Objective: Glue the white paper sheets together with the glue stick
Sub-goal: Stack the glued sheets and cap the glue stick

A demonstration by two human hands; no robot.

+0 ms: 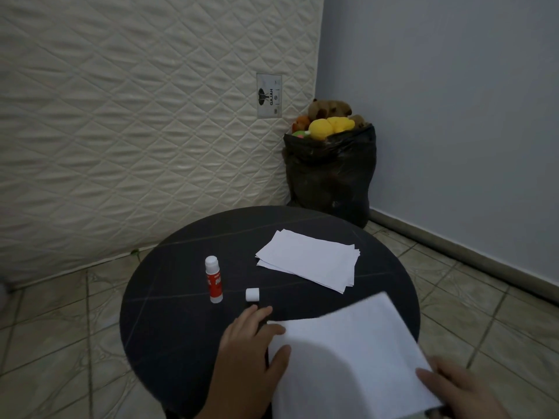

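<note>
A white paper sheet (348, 358) lies at the near edge of the round black table (169, 322). My left hand (251, 346) holds its left edge, thumb on top. My right hand (462, 391) grips its near right corner. A stack of several white sheets (308, 258) rests farther back on the table. The red and white glue stick (214, 279) stands upright and uncapped to the left. Its white cap (252, 294) lies beside it, just beyond my left fingertips.
A quilted mattress (136, 116) leans against the wall behind the table. A black bag (329, 176) stuffed with plush toys sits in the corner by the blue wall. Tiled floor (60, 343) surrounds the table.
</note>
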